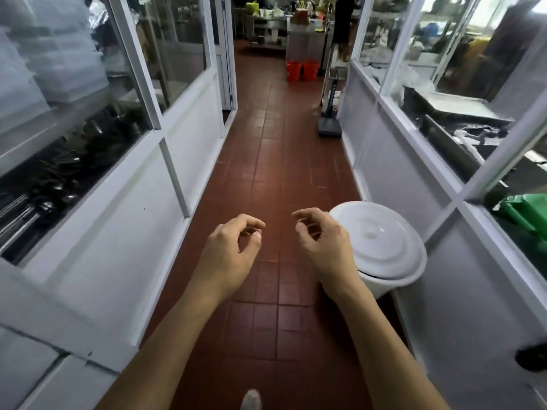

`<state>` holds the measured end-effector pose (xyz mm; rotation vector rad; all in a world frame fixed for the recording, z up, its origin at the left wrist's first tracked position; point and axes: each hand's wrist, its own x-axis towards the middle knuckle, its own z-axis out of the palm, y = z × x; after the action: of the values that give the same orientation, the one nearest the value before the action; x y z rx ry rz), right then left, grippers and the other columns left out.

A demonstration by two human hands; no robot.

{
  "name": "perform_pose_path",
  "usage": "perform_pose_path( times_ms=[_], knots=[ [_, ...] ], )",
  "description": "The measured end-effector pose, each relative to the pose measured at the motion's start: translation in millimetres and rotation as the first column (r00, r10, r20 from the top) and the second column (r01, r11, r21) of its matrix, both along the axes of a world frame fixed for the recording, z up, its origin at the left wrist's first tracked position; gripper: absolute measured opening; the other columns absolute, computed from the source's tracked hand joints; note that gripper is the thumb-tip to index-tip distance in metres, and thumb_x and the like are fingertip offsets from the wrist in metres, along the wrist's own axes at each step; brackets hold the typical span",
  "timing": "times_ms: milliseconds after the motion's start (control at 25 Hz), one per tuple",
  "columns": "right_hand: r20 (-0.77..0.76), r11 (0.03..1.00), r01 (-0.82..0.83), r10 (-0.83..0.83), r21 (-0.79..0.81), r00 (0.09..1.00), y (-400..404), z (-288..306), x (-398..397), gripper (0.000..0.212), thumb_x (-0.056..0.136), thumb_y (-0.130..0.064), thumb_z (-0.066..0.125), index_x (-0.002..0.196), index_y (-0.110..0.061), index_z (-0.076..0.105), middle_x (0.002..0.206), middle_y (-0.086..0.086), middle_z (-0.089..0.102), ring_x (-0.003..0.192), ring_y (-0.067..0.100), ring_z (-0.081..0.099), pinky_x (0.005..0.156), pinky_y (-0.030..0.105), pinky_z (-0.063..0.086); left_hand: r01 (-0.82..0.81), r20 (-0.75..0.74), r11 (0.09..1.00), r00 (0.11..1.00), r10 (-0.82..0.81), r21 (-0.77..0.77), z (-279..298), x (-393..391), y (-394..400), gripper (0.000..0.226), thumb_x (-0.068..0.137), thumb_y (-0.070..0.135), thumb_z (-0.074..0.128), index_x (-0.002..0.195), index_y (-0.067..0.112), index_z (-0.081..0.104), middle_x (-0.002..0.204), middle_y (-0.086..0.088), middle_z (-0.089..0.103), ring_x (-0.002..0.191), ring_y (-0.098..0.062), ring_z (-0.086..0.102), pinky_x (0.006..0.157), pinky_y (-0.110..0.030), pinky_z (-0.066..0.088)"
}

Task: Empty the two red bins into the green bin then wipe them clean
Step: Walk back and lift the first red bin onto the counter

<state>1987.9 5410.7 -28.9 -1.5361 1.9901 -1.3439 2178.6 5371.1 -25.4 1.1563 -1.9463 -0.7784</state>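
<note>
Both hands, left (229, 253) and right (324, 247), hang loosely curled, each grip empty. Far past the white lidded bucket (381, 247), two red bins (302, 70) stand untouched; nothing looks emptied or wiped.

Probably a commercial kitchen: steel worktables (268, 28), red-tiled corridor (275, 161).

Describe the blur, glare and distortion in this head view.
Head view: wide-angle bending bows the window frames outward at the edges; the edges and lower corners smear with motion blur, while the left hand, right hand and white lid stay fairly sharp; the glass carries pale reflections; the far red bins are small and soft; light is dim and even.
</note>
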Motion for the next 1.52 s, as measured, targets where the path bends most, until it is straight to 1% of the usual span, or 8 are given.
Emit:
perform_pose_path(
  times_ms=[160,280,560,640,800,1080,1280,1520],
  knots=[
    [0.002,0.999,0.034,-0.034,-0.019,0.999,-96.9,7.3,-13.0,0.017,0.093,-0.019,0.063,0.103,-0.030,0.072,0.092,-0.012,0.068,0.082,0.001,0.063,0.072,0.008,0.044,0.029,-0.012,1.000,1.000,-0.029,-0.005,9.7,-13.2,-99.4,0.015,0.096,0.028,0.058,0.106,0.033,0.068,0.099,0.017,0.071,0.100,-0.008,0.066,0.090,-0.042,0.055],
    [0.003,0.999,0.037,-0.037,-0.009,0.999,-161.4,9.6,-21.8,0.017,0.093,-0.020,0.062,0.104,-0.030,0.072,0.094,-0.013,0.068,0.084,0.000,0.063,0.073,0.011,0.046,0.034,-0.010,0.999,0.999,-0.033,0.021,12.0,-22.9,-166.1,0.015,0.098,0.024,0.060,0.106,0.034,0.067,0.100,0.017,0.070,0.101,-0.007,0.065,0.091,-0.040,0.055],
    [0.046,0.999,0.035,-0.036,0.011,0.998,-312.2,-1.4,-54.6,0.016,0.095,-0.021,0.062,0.104,-0.030,0.072,0.095,-0.013,0.069,0.086,-0.001,0.064,0.071,0.006,0.044,0.024,-0.012,0.998,1.000,-0.023,0.049,-0.3,-51.4,-316.5,0.015,0.098,0.023,0.061,0.106,0.033,0.068,0.100,0.019,0.070,0.101,-0.006,0.064,0.091,-0.041,0.054],
    [0.065,0.999,0.033,-0.033,0.001,0.997,-363.9,-5.6,-71.1,0.016,0.094,-0.021,0.062,0.103,-0.031,0.072,0.096,-0.012,0.069,0.087,0.000,0.064,0.072,0.008,0.045,0.017,-0.007,0.999,1.000,-0.017,0.041,-0.3,-68.8,-368.9,0.015,0.098,0.023,0.060,0.106,0.033,0.068,0.100,0.019,0.070,0.100,-0.006,0.064,0.091,-0.040,0.054],
    [0.103,0.999,0.035,-0.033,-0.014,0.994,-470.2,-3.6,-110.4,0.016,0.095,-0.021,0.061,0.105,-0.030,0.071,0.097,-0.011,0.069,0.089,0.002,0.065,0.078,0.020,0.052,0.023,0.011,0.998,1.000,-0.024,0.065,5.0,-110.5,-473.8,0.016,0.098,0.024,0.060,0.106,0.036,0.067,0.099,0.020,0.070,0.101,-0.004,0.064,0.091,-0.039,0.054],
    [0.058,1.000,0.005,-0.006,0.001,0.998,-628.6,7.9,-160.1,0.016,0.095,-0.022,0.060,0.105,-0.030,0.071,0.095,-0.011,0.068,0.085,0.001,0.064,0.075,0.012,0.049,0.004,0.006,0.999,1.000,-0.004,0.036,14.3,-161.5,-631.5,0.015,0.098,0.024,0.061,0.106,0.035,0.067,0.099,0.019,0.071,0.100,-0.010,0.065,0.090,-0.041,0.054],
    [0.023,1.000,0.021,-0.021,-0.004,1.000,-739.6,6.7,-198.1,0.017,0.095,-0.022,0.060,0.105,-0.030,0.071,0.096,-0.012,0.068,0.086,0.001,0.063,0.076,0.015,0.049,0.001,-0.022,0.999,1.000,0.000,0.043,11.8,-197.2,-749.9,0.016,0.098,0.023,0.061,0.105,0.035,0.068,0.100,0.018,0.071,0.102,-0.009,0.065,0.091,-0.041,0.054],
    [0.013,0.997,0.078,-0.078,0.006,0.997,-898.6,3.8,-235.0,0.016,0.096,-0.024,0.060,0.106,-0.032,0.070,0.098,-0.014,0.068,0.089,0.000,0.063,0.079,0.017,0.051,0.039,-0.030,0.998,0.999,-0.038,0.039,4.5,-235.4,-920.0,0.015,0.098,0.024,0.060,0.106,0.035,0.067,0.099,0.020,0.071,0.101,-0.009,0.065,0.091,-0.042,0.054]
  ],
)
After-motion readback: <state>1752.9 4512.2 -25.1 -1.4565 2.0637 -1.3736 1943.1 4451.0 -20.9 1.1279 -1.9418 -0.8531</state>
